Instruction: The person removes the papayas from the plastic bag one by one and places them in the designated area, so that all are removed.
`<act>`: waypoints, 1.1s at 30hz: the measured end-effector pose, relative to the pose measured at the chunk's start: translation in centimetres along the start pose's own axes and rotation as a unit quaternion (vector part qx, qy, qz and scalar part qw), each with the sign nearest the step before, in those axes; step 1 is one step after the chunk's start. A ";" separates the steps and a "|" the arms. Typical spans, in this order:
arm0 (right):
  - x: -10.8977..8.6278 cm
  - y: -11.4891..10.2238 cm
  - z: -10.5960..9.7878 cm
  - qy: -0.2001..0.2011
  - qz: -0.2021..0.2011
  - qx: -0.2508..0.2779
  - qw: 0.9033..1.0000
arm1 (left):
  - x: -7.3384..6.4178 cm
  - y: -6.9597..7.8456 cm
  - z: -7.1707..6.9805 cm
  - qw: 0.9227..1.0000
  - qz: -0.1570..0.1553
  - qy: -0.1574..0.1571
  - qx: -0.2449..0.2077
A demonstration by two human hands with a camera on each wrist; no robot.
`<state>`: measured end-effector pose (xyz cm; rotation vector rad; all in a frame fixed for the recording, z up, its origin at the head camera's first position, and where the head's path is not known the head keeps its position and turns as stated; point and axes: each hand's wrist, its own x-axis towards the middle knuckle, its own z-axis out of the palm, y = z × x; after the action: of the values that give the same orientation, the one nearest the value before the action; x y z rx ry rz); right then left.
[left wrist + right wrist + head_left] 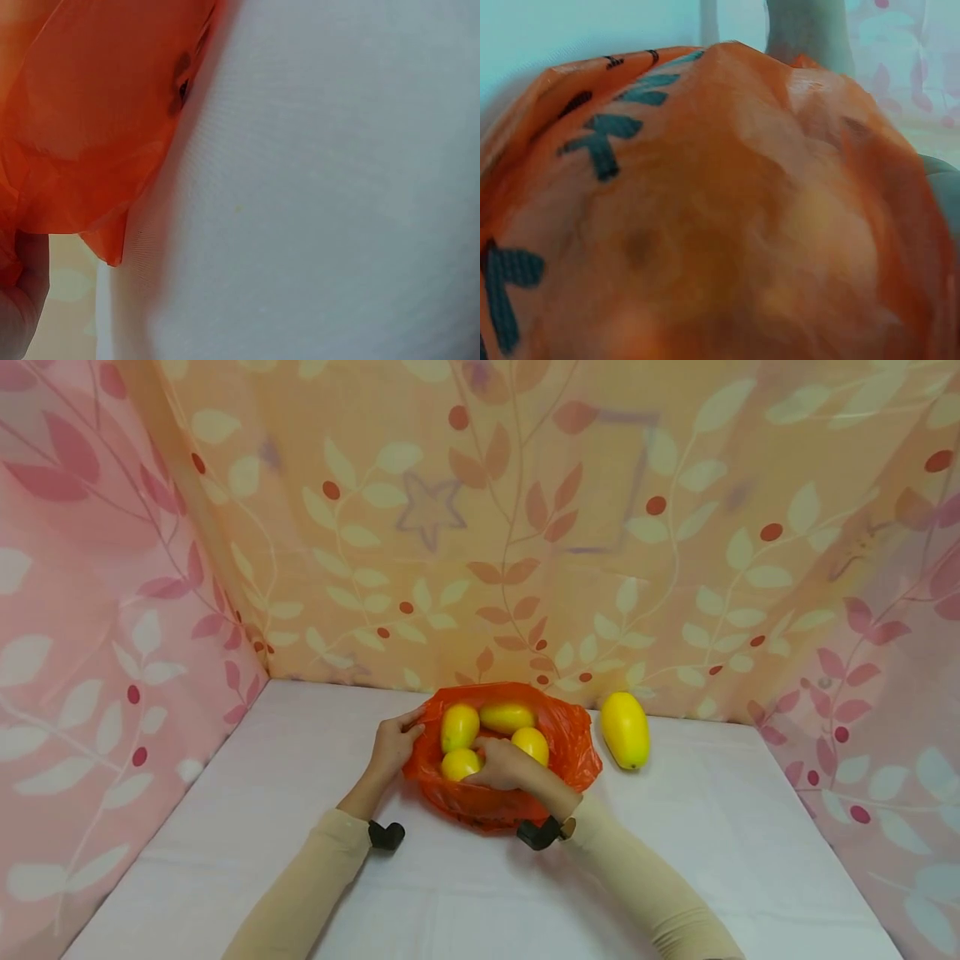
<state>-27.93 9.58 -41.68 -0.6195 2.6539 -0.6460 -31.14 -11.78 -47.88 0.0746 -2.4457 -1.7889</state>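
An orange-red plastic bag [577, 760] stands with its mouth spread on the white table, several smooth yellow fruits inside. My left hand [392, 745] grips the bag's left rim; in the left wrist view, its fingers [31, 274] lie against the plastic. Inside the mouth, my right hand [504, 765] has thumb and fingers around the near-left yellow fruit [459, 765]. Close by lie an upright yellow fruit [460, 727], an oblong one [507, 717] and a round one [531, 744]. Plastic printed with dark marks [604, 146] hides the right hand's fingers in the right wrist view.
One larger oblong yellow fruit [625, 730] lies on the table right of the bag. The white tabletop [465, 902] meets a flower-patterned cloth wall [525, 568] behind, with pink patterned cloth at both sides.
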 end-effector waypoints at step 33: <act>-2.0 0.6 -5.9 0.042 0.046 0.032 0.998 | -0.1 0.5 -0.1 1.000 0.000 -0.009 0.000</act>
<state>-28.91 13.05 -36.57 -0.4596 2.7090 -0.7438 -30.97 -11.68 -47.35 0.0579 -2.4583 -1.7969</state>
